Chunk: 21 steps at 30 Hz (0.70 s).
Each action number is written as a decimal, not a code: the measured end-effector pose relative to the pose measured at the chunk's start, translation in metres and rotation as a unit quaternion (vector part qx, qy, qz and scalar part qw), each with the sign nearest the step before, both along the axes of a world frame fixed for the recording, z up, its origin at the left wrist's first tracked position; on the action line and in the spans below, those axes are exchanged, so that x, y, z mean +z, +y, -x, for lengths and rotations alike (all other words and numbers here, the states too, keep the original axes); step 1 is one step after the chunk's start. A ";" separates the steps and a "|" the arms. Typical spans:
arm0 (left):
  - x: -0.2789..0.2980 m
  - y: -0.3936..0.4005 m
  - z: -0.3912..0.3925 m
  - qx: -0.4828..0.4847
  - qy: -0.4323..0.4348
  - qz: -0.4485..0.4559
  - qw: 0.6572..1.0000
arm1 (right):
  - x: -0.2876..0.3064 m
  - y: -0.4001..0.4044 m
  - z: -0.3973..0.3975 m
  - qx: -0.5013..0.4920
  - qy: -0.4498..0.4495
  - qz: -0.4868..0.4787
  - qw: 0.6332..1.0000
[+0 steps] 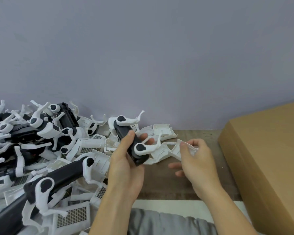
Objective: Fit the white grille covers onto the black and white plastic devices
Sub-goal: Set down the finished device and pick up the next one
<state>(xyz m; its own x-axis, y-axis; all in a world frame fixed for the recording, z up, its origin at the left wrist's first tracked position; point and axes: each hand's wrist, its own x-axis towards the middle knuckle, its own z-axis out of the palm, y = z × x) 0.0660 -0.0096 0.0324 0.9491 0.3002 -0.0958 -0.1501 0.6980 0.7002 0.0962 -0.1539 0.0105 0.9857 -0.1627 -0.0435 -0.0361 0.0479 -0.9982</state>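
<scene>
The black and white plastic device with curved white arms [129, 141] is held above the brown wooden counter [161, 180], tilted, its black body lying across the palm of the left hand [126, 167]. The fingers [143, 138] of that hand are wrapped round the body from behind and the thumb presses its near side, so the grasp is firm. Just to the right of those fingers, apart from the device, the right hand [197, 160] pinches a white plastic grille cover [185, 148] between thumb and forefinger [193, 142] at its upper edge; the lower fingers of that hand hang loosely curled below the cover.

Beyond and between the two hands, several more loose white plastic covers [163, 131] lie on the counter against the pale grey wall [159, 56]. To the left of the left hand's fingers, a large heap of the same black and white devices [41, 133] is piled on the counter, mixed with white covers showing dark gridded grilles [71, 216].

Right of the right hand's fingers stands a brown cardboard box [265, 158]; its top is a flat brown surface, and what it holds cannot be seen. Below the wrists lies grey fabric [159, 223].
</scene>
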 end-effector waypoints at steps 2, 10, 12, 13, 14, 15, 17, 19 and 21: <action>-0.002 -0.004 0.000 -0.003 0.025 -0.064 0.998 | 0.001 -0.002 0.000 -0.022 -0.033 -0.004 0.999; -0.011 -0.013 -0.001 -0.019 0.112 -0.294 0.949 | 0.007 0.003 -0.001 -0.003 -0.063 -0.091 0.994; -0.011 -0.016 -0.003 -0.024 0.098 -0.283 0.954 | 0.009 0.006 0.001 0.001 -0.091 -0.075 0.993; -0.012 -0.017 -0.003 -0.027 0.085 -0.279 0.956 | 0.010 0.008 0.003 0.010 -0.104 -0.075 0.992; -0.013 -0.018 -0.003 -0.031 0.071 -0.278 0.957 | 0.011 0.009 0.005 0.023 -0.117 -0.080 0.990; -0.014 -0.019 -0.002 -0.036 0.059 -0.282 0.957 | 0.012 0.011 0.007 0.035 -0.130 -0.081 0.988; -0.015 -0.021 -0.002 -0.052 0.042 -0.291 0.954 | 0.016 0.015 0.011 0.048 -0.164 -0.053 0.984; -0.015 -0.024 -0.002 -0.071 0.036 -0.283 0.956 | 0.017 0.019 0.014 0.058 -0.200 0.003 0.978; -0.016 -0.025 -0.003 -0.081 0.038 -0.273 0.958 | 0.015 0.021 0.016 0.059 -0.228 0.069 0.969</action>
<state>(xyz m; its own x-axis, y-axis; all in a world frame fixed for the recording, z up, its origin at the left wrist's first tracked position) 0.0690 -0.0346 0.0164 0.9839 0.1747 -0.0366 -0.0054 0.2341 0.9722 0.0805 -0.1333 0.0256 0.9096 -0.0211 0.4151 0.4130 -0.0651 -0.9084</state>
